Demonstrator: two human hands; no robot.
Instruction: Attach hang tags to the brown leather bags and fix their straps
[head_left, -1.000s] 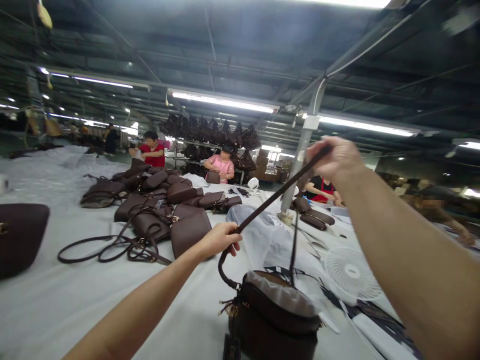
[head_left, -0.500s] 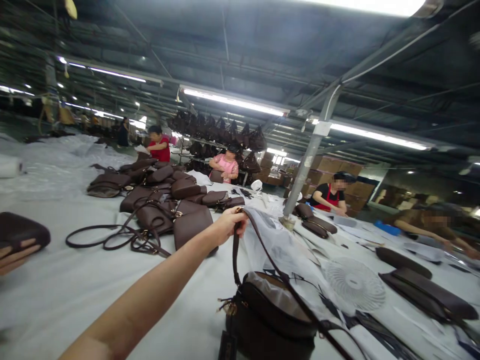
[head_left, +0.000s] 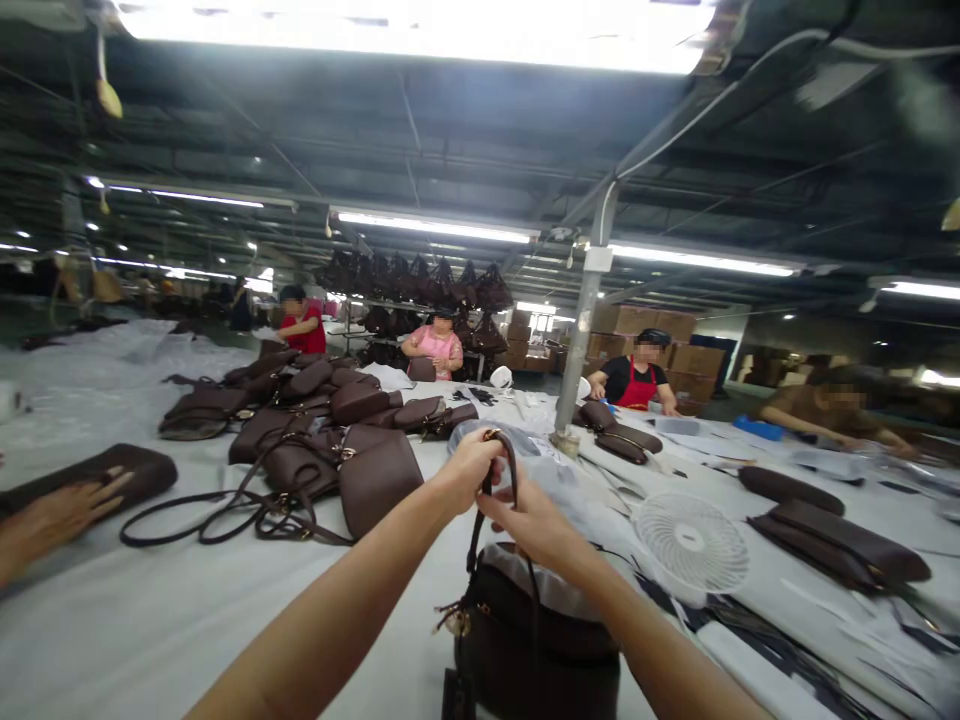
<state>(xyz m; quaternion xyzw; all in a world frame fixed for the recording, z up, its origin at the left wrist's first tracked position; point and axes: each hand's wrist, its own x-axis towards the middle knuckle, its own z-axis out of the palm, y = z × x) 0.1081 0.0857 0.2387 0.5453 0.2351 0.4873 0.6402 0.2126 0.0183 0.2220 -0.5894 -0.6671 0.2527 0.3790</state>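
A dark brown handbag (head_left: 536, 640) stands upright at the table's near side, its top open and whitish wrapping showing inside. Its strap (head_left: 510, 462) rises in a loop above it. My left hand (head_left: 472, 468) is closed around the strap near a small metal fitting. Close beside it, my right hand (head_left: 536, 520) pinches the same strap just below the loop. A metal charm and a dark tag hang from the bag's left side. Part of the strap lies hidden behind my fingers.
Several brown bags (head_left: 300, 420) are heaped on the white table left of centre. A co-worker's hand (head_left: 71, 510) rests on a brown bag at far left. A white fan (head_left: 690, 545) and a metal post (head_left: 577, 350) stand to the right. Other people work across the table.
My right hand has come into view from the right and taken hold of the strap beside my left hand. The view has shifted a little. At far left, the co-worker's bag shows more.
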